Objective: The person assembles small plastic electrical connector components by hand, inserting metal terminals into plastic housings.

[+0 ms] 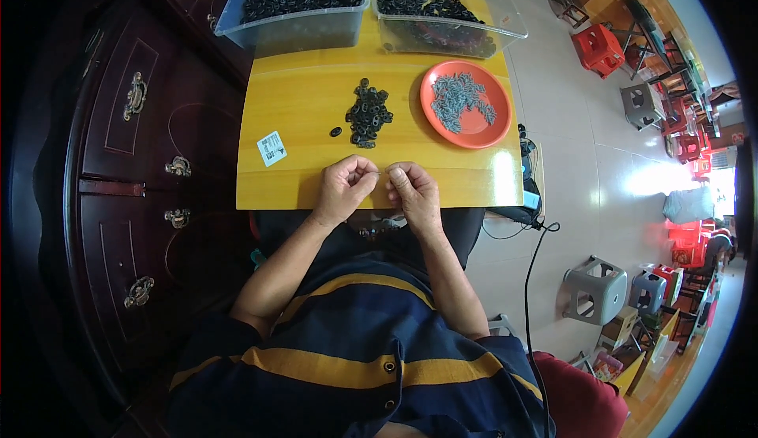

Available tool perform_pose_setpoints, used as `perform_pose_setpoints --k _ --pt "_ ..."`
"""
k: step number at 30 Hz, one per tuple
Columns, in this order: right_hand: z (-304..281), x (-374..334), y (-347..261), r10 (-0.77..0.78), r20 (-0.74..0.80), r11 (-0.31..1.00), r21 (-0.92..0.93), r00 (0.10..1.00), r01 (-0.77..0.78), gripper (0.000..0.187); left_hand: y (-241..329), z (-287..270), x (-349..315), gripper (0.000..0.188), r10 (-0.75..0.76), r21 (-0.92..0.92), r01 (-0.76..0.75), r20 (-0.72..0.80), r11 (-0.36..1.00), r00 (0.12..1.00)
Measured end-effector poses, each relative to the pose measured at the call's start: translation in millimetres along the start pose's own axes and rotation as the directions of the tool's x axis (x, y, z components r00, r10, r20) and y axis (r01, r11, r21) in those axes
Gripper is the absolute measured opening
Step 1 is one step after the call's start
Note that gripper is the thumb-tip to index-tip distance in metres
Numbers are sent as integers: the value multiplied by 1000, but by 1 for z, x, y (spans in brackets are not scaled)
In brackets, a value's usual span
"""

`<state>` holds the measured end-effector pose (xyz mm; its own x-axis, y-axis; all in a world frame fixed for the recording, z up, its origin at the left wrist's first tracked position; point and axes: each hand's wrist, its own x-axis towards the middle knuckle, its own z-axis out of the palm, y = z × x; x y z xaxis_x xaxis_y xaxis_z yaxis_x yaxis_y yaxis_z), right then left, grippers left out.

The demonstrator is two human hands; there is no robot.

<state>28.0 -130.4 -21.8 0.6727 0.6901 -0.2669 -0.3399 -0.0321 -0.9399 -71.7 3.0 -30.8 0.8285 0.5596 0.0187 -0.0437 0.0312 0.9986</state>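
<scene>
My left hand and my right hand are close together over the table's near edge, each with thumb and fingers pinched. Something tiny seems to sit between the fingertips, too small to make out. Just beyond them lies a loose pile of small black oval ring-like parts, with one black piece apart to its left. Right of the pile, an orange-red plate holds many small grey, slim screw-like pieces.
A clear bin full of black parts and a second clear bin, partly filled, stand along the far edge of the yellow table. A white label lies at left. Dark drawers flank the left; a black cable hangs at right.
</scene>
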Motion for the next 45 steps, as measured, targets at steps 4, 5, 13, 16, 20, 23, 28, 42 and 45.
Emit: perform_pose_setpoints --k 4,5,13,16,20,23,28,42,45 --pt "-2 -1 0 22 -5 999 47 1000 -21 17 3 2 1 1 -53 -62 53 9 997 999" --pt "-2 0 0 1 10 999 53 1000 -1 18 4 3 1 2 -58 -81 57 -9 995 998" --pt "-2 -1 5 -19 38 1000 25 999 18 18 2 3 3 3 -63 -49 64 26 997 998" --pt "-2 0 8 -42 27 998 39 999 41 15 3 4 3 3 -44 -22 44 21 999 999" --pt "-1 -1 5 -11 9 1000 13 1000 11 11 4 2 3 4 -56 33 55 39 998 998" --pt "-1 0 6 -30 28 1000 -2 999 30 11 1 -1 3 4 -62 52 59 54 997 997" --pt "-2 2 10 -33 -7 998 -52 999 32 13 5 -4 6 5 -62 112 51 104 992 993" --pt "3 0 14 -120 -16 971 -208 993 114 7 21 -12 11 3 -107 279 60 155 958 982" --pt "4 -2 11 -133 -26 955 -270 991 121 7 24 -12 12 2 -97 313 39 172 949 980"
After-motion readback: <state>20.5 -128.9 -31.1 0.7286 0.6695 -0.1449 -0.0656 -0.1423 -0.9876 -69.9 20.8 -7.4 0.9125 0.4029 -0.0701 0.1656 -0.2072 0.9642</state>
